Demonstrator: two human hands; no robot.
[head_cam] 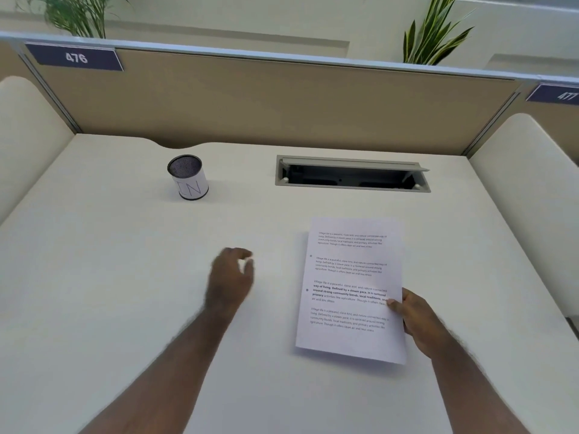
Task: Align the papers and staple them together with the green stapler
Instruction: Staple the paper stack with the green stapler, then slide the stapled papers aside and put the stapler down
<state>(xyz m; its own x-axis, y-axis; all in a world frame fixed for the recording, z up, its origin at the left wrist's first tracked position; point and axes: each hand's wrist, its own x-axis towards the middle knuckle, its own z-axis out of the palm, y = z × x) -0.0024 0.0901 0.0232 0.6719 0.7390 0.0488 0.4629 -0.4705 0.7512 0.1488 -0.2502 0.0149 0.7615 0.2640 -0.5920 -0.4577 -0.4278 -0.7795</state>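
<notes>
Papers [351,289] lie on the table [125,308], right of centre, printed side up, looking like one squared stack; can't tell how many sheets or if the edges are truly flush. Right hand [418,321] pinches the stack at its right edge, about the middle of the long side, thumb on top over the text, fingers underneath and hidden. Left hand [232,277] hovers above bare table well left of the papers, fingers loosely curled, holding nothing, blurred.

Green stapler: not visible anywhere. Only other items are a mesh cup [188,180] marked "IN" at the back left and an open cable slot [352,175] behind the papers.

Step in hand, my read: squaring the stack. To do it well, bring the left hand to the opposite long edge, lift and tap the stack on the table, check the top-left corner, keep the pinch firm so the sheets don't fan. The stapler has to be found first.
</notes>
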